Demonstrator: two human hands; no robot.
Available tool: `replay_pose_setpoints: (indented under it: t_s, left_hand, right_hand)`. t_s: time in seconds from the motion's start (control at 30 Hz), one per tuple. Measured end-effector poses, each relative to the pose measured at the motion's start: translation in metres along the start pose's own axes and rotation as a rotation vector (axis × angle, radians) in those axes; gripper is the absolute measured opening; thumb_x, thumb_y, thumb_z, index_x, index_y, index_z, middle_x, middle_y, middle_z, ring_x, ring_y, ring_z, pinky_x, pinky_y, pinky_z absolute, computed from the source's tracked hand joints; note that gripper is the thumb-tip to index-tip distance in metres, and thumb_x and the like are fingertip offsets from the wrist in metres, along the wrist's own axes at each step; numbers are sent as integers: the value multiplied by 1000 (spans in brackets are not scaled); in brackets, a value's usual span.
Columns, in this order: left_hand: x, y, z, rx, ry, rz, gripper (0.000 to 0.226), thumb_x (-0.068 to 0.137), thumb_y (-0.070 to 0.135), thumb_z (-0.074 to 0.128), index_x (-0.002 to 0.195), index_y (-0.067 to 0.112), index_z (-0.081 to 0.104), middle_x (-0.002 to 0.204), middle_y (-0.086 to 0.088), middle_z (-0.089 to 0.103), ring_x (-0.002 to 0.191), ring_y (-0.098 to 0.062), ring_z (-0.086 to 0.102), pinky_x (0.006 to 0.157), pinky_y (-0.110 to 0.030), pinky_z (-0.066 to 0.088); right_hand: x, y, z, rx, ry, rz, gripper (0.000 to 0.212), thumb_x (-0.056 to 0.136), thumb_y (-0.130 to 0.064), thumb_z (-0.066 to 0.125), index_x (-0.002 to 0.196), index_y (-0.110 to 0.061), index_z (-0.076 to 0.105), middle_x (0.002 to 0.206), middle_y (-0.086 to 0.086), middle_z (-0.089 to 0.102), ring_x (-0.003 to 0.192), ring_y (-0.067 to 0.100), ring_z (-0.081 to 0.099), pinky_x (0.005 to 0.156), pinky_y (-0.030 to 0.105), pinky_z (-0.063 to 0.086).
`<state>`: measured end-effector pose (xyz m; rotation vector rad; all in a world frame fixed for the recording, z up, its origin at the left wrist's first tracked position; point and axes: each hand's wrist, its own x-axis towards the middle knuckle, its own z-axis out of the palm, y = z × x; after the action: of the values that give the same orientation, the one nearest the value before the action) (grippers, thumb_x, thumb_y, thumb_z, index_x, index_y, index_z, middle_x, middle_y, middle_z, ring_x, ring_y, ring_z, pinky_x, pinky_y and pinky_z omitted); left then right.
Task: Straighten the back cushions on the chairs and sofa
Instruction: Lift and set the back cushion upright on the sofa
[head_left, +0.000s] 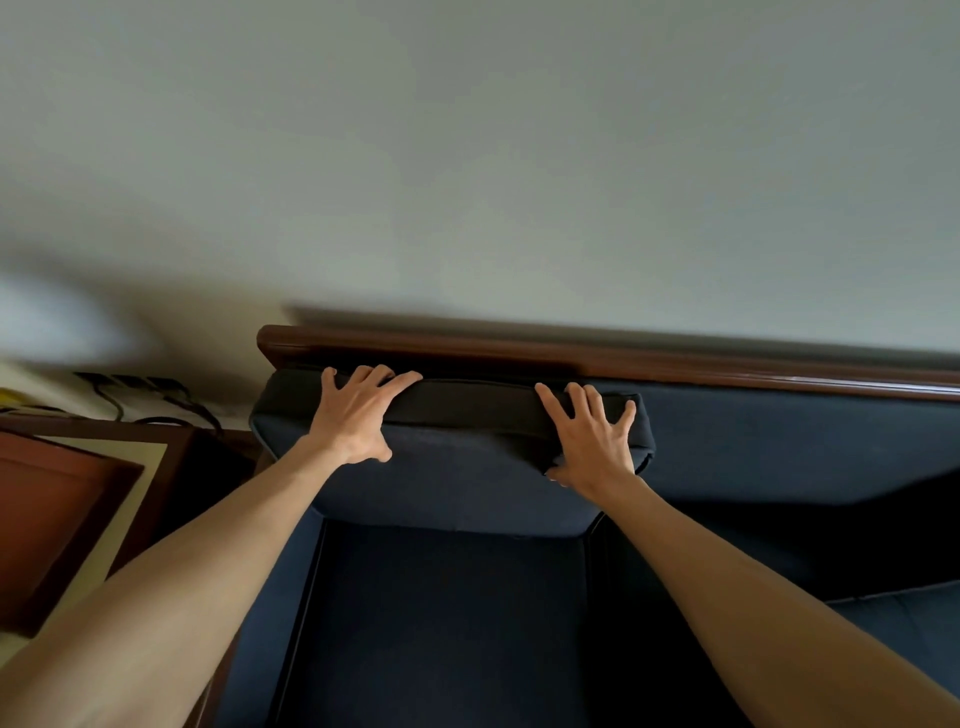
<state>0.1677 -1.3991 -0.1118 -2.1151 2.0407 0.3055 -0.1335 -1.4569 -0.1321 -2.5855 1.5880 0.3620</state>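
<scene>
A dark blue back cushion (452, 467) stands at the centre of the frame, leaning against the sofa's wooden back rail (571, 353), which runs from the middle toward the right edge. The left hand (358, 415) lies over the cushion's top left part, fingers spread and curled over the top edge, thumb pressed on the front face; its grip is wide open, lying on the cushion rather than closed round it. The right hand (589, 436) rests on the top right corner in the same way, fingers fanned over the upper edge, thumb low on the front; grip likewise open and flat. Below the cushion, at lower centre, lies the seat (441, 623). A second back cushion (779, 447) sits to the right, touching the first. At the left edge stands a wooden table (67, 499), with dark cables (156, 400) behind it against the pale wall (467, 156).
</scene>
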Motion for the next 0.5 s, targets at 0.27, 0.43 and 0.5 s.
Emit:
replay_pose_setpoints:
  t_s: [0.27, 0.43, 0.5]
  left_hand:
    - [8, 2, 7, -52, -19, -12, 121, 68, 29, 86, 154, 37, 1, 163, 3, 12, 151, -22, 6, 117, -62, 5]
    - [-2, 5, 16, -47, 10, -18, 118, 75, 24, 82, 154, 34, -5, 165, 4, -2, 151, -21, -5, 119, -58, 3]
    - [-3, 7, 13, -53, -8, -39, 118, 75, 24, 82, 154, 34, -5, 165, 3, -3, 151, -22, -5, 119, -56, 3]
  right_hand:
    - [10, -3, -1, 23, -20, 41, 124, 76, -46, 79, 153, -31, -16, 161, 10, 4, 151, 29, 0, 106, 78, 15]
    - [11, -4, -2, 35, -69, 47, 126, 76, -44, 80, 153, -30, -19, 163, 10, -1, 151, 29, -7, 107, 77, 11]
    - [12, -3, -5, 51, -99, 41, 123, 79, -41, 79, 153, -30, -18, 164, 9, -5, 151, 29, -11, 109, 76, 9]
